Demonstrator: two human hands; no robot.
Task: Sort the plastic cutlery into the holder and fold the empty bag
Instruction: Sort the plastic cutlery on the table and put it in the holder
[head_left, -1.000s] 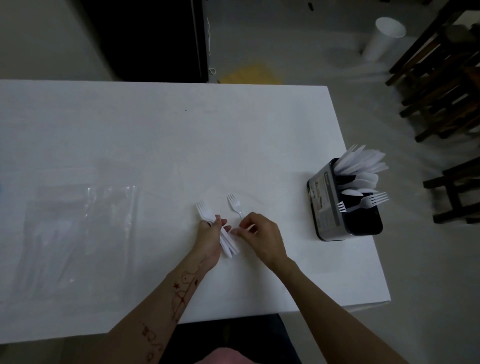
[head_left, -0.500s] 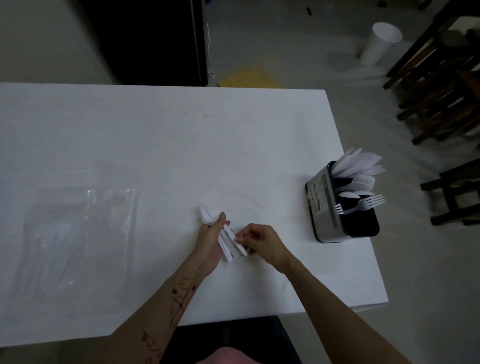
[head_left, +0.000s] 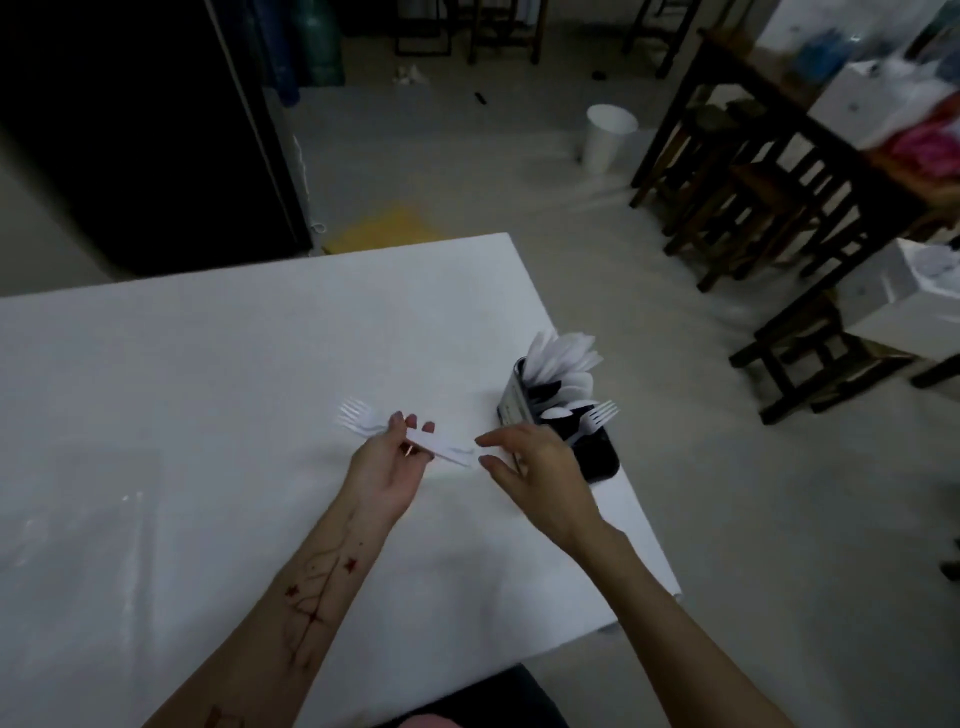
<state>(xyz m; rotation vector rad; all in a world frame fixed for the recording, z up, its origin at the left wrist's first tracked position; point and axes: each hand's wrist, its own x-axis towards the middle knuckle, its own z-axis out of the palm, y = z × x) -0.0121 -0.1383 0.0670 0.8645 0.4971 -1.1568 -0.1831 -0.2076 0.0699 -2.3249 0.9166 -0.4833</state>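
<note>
Forks: your left hand (head_left: 387, 470) grips a bundle of white plastic forks (head_left: 415, 439) above the counter (head_left: 208, 364); tines point left-away, handle ends point right toward your other hand.
Left hand: palm up, fingers + thumb curled round the bundle's middle.
Right hand (head_left: 535, 462): fingers straight and spread, nothing in it; fingertips just beside the handle ends, can't tell if touching.
Holder (head_left: 511, 402): black cutlery holder w/ label on its side, near the counter's right edge, just beyond your right hand. White spoons and a few forks already stand in it, heads up; which compartment each is in, can't tell.
Bag (head_left: 78, 519): clear plastic bag lies flat on the counter, far left, well apart from both hands; looks unfolded, edges faint.
Counter: white, forearms reach over its near edge.
Room: white bin (head_left: 608, 137) on the floor past the counter; dark wooden stools (head_left: 748, 208) to the right.
</note>
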